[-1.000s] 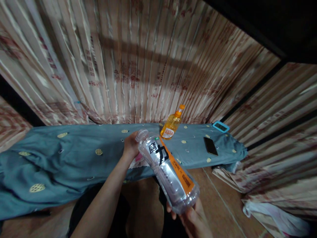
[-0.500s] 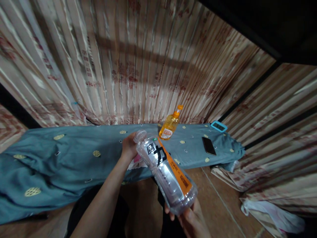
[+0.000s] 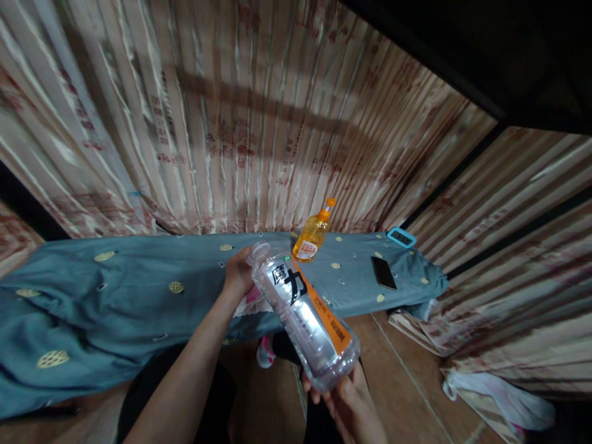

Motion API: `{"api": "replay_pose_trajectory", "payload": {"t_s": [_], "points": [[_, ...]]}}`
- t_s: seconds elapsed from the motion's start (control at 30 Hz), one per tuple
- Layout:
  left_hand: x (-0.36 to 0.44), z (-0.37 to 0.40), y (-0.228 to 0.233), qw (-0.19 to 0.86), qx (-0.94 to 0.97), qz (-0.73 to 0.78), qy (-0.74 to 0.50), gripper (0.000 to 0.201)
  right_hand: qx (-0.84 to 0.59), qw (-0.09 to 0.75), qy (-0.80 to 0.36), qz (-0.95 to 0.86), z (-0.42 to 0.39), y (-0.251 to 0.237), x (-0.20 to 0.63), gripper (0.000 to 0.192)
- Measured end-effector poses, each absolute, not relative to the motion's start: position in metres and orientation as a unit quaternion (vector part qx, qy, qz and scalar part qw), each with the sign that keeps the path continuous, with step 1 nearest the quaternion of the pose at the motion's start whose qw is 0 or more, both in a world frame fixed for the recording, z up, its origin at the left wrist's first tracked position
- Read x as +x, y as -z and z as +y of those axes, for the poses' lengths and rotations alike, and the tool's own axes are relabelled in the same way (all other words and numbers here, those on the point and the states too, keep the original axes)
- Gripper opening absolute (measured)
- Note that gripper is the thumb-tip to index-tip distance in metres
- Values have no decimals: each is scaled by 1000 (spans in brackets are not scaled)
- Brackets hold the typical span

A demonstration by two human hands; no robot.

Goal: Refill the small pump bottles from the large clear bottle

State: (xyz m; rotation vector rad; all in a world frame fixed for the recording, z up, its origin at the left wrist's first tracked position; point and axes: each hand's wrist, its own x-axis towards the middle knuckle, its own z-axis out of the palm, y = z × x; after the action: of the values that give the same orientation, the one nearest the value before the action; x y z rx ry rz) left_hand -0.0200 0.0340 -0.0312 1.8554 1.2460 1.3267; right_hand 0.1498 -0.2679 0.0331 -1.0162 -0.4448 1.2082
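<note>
A large clear plastic bottle (image 3: 303, 311) with an orange and white label lies tilted between my hands, its open neck pointing up and away. My right hand (image 3: 349, 401) grips its base from below. My left hand (image 3: 238, 274) is closed around the neck end, just beside the mouth; whether it holds a cap is hidden. Under my left hand a pink and white item (image 3: 250, 299) lies on a blue-green cloth (image 3: 139, 296).
A small orange bottle (image 3: 312, 235) with an orange cap stands at the back of the cloth. A dark phone (image 3: 383, 272) and a blue-framed device (image 3: 401, 237) lie to the right. Striped curtains (image 3: 231, 123) hang behind. White plastic bag (image 3: 490, 401) on the floor, right.
The view has drifted slightly right and down. Both hands keep their hold on the big bottle, which has shifted a little toward the left. A pink shoe tip shows below.
</note>
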Motion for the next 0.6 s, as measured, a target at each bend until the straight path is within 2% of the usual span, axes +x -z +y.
{"api": "replay_pose_trajectory", "payload": {"t_s": [0.2, 0.4, 0.6], "points": [[-27, 31, 26, 247, 697, 471, -481, 22, -417, 676, -571, -206, -267, -30, 152, 70], [-26, 29, 26, 250, 686, 478, -488, 26, -422, 668, -579, -203, -265, -30, 152, 81], [-27, 23, 26, 241, 666, 506, -493, 35, -419, 676, -579, -182, -263, -24, 155, 74]]}}
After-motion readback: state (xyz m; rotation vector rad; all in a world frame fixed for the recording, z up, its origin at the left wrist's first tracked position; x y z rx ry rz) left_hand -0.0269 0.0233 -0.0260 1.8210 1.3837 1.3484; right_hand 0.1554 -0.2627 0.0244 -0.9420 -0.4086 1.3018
